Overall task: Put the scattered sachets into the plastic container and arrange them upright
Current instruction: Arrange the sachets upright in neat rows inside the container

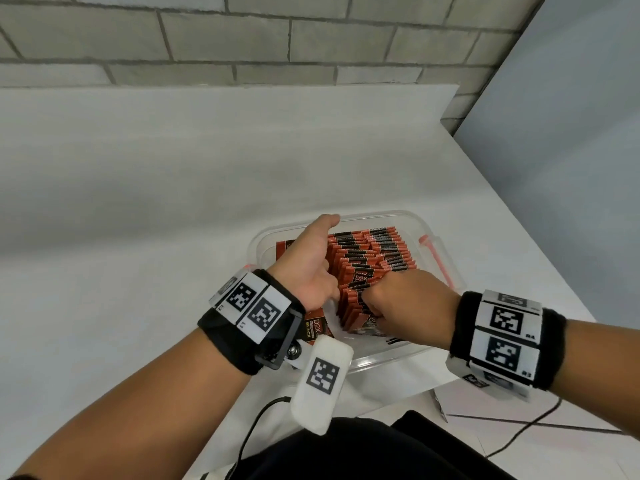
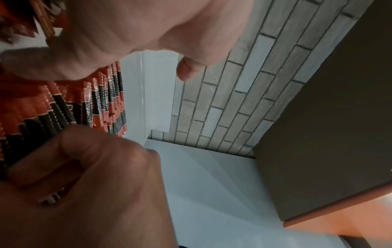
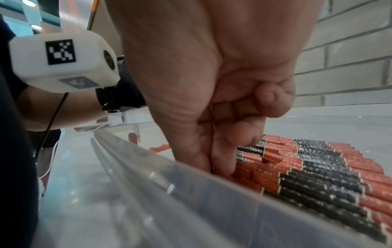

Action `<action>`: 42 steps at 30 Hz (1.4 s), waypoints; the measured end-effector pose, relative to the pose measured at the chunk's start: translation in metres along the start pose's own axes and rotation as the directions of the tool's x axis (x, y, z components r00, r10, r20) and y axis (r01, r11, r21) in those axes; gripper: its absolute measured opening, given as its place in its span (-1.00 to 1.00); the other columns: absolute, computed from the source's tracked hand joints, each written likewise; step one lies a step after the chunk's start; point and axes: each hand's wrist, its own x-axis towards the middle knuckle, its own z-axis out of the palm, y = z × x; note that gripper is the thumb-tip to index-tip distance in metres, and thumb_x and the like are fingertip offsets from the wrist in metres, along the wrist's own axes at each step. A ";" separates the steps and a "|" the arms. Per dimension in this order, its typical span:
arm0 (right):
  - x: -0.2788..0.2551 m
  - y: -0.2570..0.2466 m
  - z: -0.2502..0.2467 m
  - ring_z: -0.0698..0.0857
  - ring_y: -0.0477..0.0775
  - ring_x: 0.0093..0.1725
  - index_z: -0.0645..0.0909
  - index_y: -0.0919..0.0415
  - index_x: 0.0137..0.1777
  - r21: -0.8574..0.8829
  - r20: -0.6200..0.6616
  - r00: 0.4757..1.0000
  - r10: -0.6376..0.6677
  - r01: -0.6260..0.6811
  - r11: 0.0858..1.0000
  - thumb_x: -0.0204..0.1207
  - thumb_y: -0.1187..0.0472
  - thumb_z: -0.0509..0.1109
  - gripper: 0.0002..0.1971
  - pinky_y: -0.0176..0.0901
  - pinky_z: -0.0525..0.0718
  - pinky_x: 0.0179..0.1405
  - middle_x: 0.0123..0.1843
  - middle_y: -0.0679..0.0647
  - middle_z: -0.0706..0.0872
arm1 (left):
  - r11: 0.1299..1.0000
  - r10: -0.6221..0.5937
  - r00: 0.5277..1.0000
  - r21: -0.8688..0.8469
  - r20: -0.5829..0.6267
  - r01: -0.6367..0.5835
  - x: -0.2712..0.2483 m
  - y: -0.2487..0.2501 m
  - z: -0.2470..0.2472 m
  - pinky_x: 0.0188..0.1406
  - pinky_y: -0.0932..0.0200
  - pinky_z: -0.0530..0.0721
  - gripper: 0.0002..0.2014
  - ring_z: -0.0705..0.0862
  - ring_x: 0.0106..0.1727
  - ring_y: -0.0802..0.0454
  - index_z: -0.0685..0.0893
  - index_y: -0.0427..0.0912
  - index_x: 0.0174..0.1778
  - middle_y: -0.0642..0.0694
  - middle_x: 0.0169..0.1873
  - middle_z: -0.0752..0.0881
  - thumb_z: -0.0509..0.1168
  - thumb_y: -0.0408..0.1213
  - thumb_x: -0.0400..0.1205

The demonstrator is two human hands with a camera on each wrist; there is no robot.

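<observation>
A clear plastic container (image 1: 398, 355) sits on a white table (image 1: 138, 209), toward 5 o'clock of the table's middle in the head view, with a pink latch (image 1: 437, 258) on its 3 o'clock side. Inside it a dense row of red-and-black sachets (image 1: 377, 251) stands on edge, running from 12 o'clock down toward 6 o'clock. At least 1 sachet (image 1: 317, 329) lies flat on the container floor at 7 o'clock, partly under the left wrist.

The left hand (image 1: 311, 261) reaches into the container at the row's 9 o'clock side, thumb stretched up toward the far rim and fingers pressed against the sachets; whether those fingers curl round any cannot be told. The right hand (image 1: 398, 296) is clenched at the near end of the row, at 6 o'clock, its fingers curled down among the sachet tops and pinching them; the right wrist view shows the fingertips (image 3: 241, 134) folded in just above the red edges.

A grey brick wall (image 1: 277, 43) stands behind the table at 12 o'clock.
</observation>
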 end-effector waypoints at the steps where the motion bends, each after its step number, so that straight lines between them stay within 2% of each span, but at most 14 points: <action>1: 0.001 -0.001 0.001 0.57 0.16 -0.30 0.54 0.17 -0.14 -0.016 0.003 1.000 -0.010 0.010 1.000 0.57 0.32 0.21 -0.89 -0.11 0.64 -0.30 -0.18 0.10 0.68 | 1.000 -0.002 1.000 -0.004 -0.001 0.002 0.000 0.001 0.000 0.40 -0.26 0.36 -0.40 0.56 0.37 -0.28 0.24 -0.18 0.58 -0.35 0.48 0.43 0.17 0.04 0.68; 3: 0.003 -0.003 0.003 0.66 0.17 -0.24 0.61 0.21 -0.05 -0.046 0.020 0.999 -0.029 0.030 0.999 0.57 0.32 0.20 -0.86 -0.11 0.62 -0.29 -0.12 0.14 0.72 | 1.000 -0.020 1.000 -0.002 0.001 0.020 0.001 0.000 -0.002 0.51 -0.35 0.21 -0.41 0.51 0.41 -0.34 0.27 -0.20 0.54 -0.38 0.49 0.40 0.18 0.04 0.67; 7: 0.005 -0.004 0.006 0.72 0.23 -0.15 0.63 0.23 -0.01 -0.066 0.037 0.999 -0.036 0.038 0.997 0.54 0.34 0.19 -0.82 -0.09 0.60 -0.29 -0.08 0.18 0.74 | 0.998 -0.057 0.998 0.004 0.002 0.057 0.005 -0.003 -0.005 0.54 -0.50 0.01 -0.58 0.42 0.47 -0.44 0.43 -0.21 0.30 -0.41 0.52 0.35 0.17 0.03 0.68; 12: 0.005 -0.003 0.007 0.71 0.21 -0.16 0.60 0.21 -0.01 -0.070 0.019 0.999 -0.031 0.033 0.997 0.57 0.32 0.18 -0.84 -0.11 0.51 -0.33 -0.08 0.16 0.73 | 0.999 -0.034 0.999 0.012 0.027 0.034 0.012 -0.004 -0.008 0.53 -0.50 0.05 -0.42 0.43 0.46 -0.45 0.30 -0.24 0.51 -0.41 0.50 0.40 0.17 0.04 0.66; 16: 0.005 -0.004 0.012 0.72 0.21 -0.11 0.62 0.19 0.04 -0.057 0.000 0.998 -0.059 0.059 0.997 0.55 0.33 0.19 -0.80 -0.07 0.67 -0.21 -0.03 0.15 0.75 | 0.999 -0.032 0.998 0.018 0.049 0.032 0.015 -0.004 -0.008 0.52 -0.52 0.04 -0.41 0.42 0.47 -0.46 0.29 -0.22 0.53 -0.40 0.50 0.42 0.16 0.04 0.67; 19: 0.006 -0.003 0.013 0.73 0.20 -0.11 0.62 0.19 0.07 -0.043 0.005 0.998 -0.059 0.059 0.997 0.56 0.32 0.20 -0.80 -0.04 0.70 -0.18 -0.02 0.15 0.75 | 0.999 -0.032 0.998 0.019 0.047 0.031 0.014 -0.004 -0.009 0.51 -0.53 0.05 -0.48 0.44 0.46 -0.47 0.37 -0.23 0.44 -0.40 0.48 0.45 0.16 0.03 0.67; 22: 0.007 -0.002 0.012 0.72 0.20 -0.13 0.61 0.19 0.04 -0.031 0.012 0.998 -0.055 0.055 0.998 0.56 0.32 0.21 -0.83 -0.02 0.71 -0.21 -0.05 0.14 0.74 | 0.999 -0.041 0.997 0.013 0.059 0.040 0.013 -0.004 -0.008 0.50 -0.54 0.08 -0.68 0.50 0.39 -0.45 0.47 -0.21 0.06 -0.41 0.43 0.48 0.15 0.01 0.68; 24: 0.007 -0.001 0.012 0.72 0.20 -0.13 0.60 0.18 0.03 -0.036 0.016 0.998 -0.053 0.053 0.998 0.55 0.31 0.21 -0.84 -0.03 0.70 -0.22 -0.05 0.13 0.74 | 0.999 -0.039 0.998 0.014 0.059 0.038 0.011 -0.004 -0.007 0.50 -0.53 0.08 -0.73 0.50 0.40 -0.45 0.46 -0.16 -0.06 -0.42 0.42 0.49 0.15 0.00 0.68; 28: 0.008 0.001 0.011 0.71 0.19 -0.11 0.59 0.17 0.06 -0.024 0.025 0.999 -0.040 0.040 0.999 0.56 0.27 0.22 -0.84 -0.11 0.57 -0.29 -0.01 0.12 0.73 | 0.999 -0.022 0.998 0.031 0.066 0.020 0.009 -0.006 -0.007 0.50 -0.52 0.11 -0.75 0.52 0.37 -0.43 0.48 -0.14 -0.05 -0.39 0.37 0.54 0.16 0.00 0.68; 31: 0.007 0.001 0.011 0.70 0.16 -0.10 0.59 0.16 0.07 -0.001 0.008 0.999 -0.041 0.041 0.999 0.57 0.20 0.24 -0.84 -0.13 0.58 -0.26 0.00 0.10 0.73 | 0.999 -0.013 0.998 0.043 0.063 0.011 0.009 -0.006 -0.008 0.54 -0.45 0.12 -0.73 0.46 0.45 -0.43 0.49 -0.14 0.00 -0.40 0.43 0.49 0.17 0.02 0.66; 35: 0.005 0.001 0.011 0.71 0.17 -0.10 0.58 0.16 0.07 0.011 0.006 1.000 -0.029 0.029 1.000 0.56 0.17 0.26 -0.84 -0.10 0.64 -0.22 -0.01 0.10 0.73 | 0.998 -0.026 0.998 0.050 0.055 0.023 0.006 -0.009 -0.008 0.52 -0.39 0.23 -0.73 0.60 0.26 -0.32 0.51 -0.16 -0.06 -0.35 0.15 0.64 0.16 0.00 0.68; 37: 0.006 0.001 0.012 0.71 0.18 -0.11 0.58 0.16 0.07 -0.008 0.017 1.000 -0.022 0.022 1.000 0.56 0.22 0.24 -0.85 -0.08 0.66 -0.22 -0.01 0.11 0.74 | 0.998 -0.035 0.998 0.047 0.060 0.032 0.004 -0.010 -0.007 0.48 -0.40 0.29 -0.74 0.61 0.15 -0.28 0.51 -0.16 -0.07 -0.30 0.12 0.63 0.17 -0.01 0.67; 40: 0.007 -0.001 0.013 0.72 0.20 -0.10 0.60 0.17 0.06 -0.028 0.017 1.000 -0.022 0.022 0.999 0.54 0.27 0.21 -0.82 -0.10 0.62 -0.26 -0.02 0.12 0.74 | 0.999 -0.029 0.996 0.022 0.079 0.027 0.004 -0.012 -0.007 0.41 -0.39 0.38 -0.75 0.65 0.12 -0.26 0.55 -0.17 -0.06 -0.27 0.06 0.66 0.17 -0.04 0.68; 42: 0.008 -0.001 0.014 0.72 0.19 -0.10 0.61 0.16 0.09 -0.041 0.011 1.000 -0.022 0.022 0.999 0.55 0.27 0.21 -0.80 -0.11 0.61 -0.26 -0.01 0.12 0.75 | 1.000 -0.015 0.996 0.005 0.087 0.015 0.003 -0.014 -0.006 0.44 -0.44 0.30 -0.77 0.65 0.15 -0.26 0.56 -0.16 -0.09 -0.25 0.03 0.69 0.17 -0.07 0.69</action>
